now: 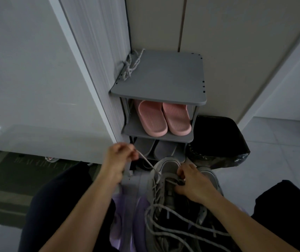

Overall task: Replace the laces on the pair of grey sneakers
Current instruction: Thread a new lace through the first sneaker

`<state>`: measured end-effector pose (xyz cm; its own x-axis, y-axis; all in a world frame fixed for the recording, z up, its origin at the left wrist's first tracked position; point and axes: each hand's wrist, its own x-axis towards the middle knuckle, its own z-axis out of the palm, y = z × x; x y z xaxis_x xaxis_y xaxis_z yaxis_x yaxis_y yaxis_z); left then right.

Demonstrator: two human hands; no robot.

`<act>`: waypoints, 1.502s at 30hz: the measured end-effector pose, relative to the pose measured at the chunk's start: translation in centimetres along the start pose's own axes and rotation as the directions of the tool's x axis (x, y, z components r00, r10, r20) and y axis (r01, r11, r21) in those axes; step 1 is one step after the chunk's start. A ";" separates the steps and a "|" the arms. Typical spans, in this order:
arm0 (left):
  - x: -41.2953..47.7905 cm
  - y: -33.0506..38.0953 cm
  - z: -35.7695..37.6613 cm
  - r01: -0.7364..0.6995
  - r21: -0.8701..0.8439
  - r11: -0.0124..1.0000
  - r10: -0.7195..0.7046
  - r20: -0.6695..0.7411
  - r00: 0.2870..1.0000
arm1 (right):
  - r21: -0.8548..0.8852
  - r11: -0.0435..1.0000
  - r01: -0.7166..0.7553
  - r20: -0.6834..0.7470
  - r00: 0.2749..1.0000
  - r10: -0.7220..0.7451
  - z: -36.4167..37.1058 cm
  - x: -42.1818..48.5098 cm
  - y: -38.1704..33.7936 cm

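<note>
Pinching lace (146, 160); pink slippers (163, 119) on shelf (132, 130)

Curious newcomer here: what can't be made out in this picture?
Head view only:
the second sneaker: mostly behind the right hand.
the held sneaker's near end: cut off by the bottom edge.
dark shoes low in the rack: too dim.
eyelets the lace threads: blurred, too small.

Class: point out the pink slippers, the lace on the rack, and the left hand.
pink slippers (149, 113): head view, one strap.
loose lace (129, 68): head view, its tangle.
left hand (120, 157): head view, its back.
</note>
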<state>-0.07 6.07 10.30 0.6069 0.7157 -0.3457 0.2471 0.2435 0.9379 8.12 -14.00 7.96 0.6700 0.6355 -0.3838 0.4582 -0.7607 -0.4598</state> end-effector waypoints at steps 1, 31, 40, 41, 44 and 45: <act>0.6 0.9 -1.0 -0.047 -0.080 0.996 0.042 -0.063 0.997 | -0.016 1.000 0.002 -0.007 1.000 -0.002 0.0 -0.2 0.1; -2.2 0.7 3.3 -0.109 -0.190 0.976 0.123 0.062 0.990 | -0.136 0.987 -0.082 -0.008 0.997 0.081 -1.0 -1.7 -0.5; -6.2 -4.8 4.3 0.082 0.176 0.981 -0.135 0.314 0.940 | -0.294 0.954 -0.063 0.129 0.986 0.105 -0.6 -2.6 -2.1; -6.6 -5.1 4.3 0.051 0.211 0.976 -0.116 0.309 0.944 | -0.330 0.943 -0.045 0.149 0.984 0.099 -0.3 -2.5 -2.2; -6.9 -5.6 4.2 0.034 0.259 0.965 -0.096 0.230 0.968 | -0.415 0.910 -0.017 0.141 0.987 0.083 0.3 -2.8 -2.4; -6.8 -5.6 4.2 0.048 0.257 0.965 -0.105 0.209 0.972 | -0.438 0.899 -0.016 0.117 0.990 0.075 0.6 -2.9 -2.5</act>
<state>-2.41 -2.86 7.30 0.7222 0.5334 -0.4403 0.4623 0.1012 0.8809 4.67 -13.88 9.79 0.6295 0.5878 -0.5082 0.6570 -0.7519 -0.0558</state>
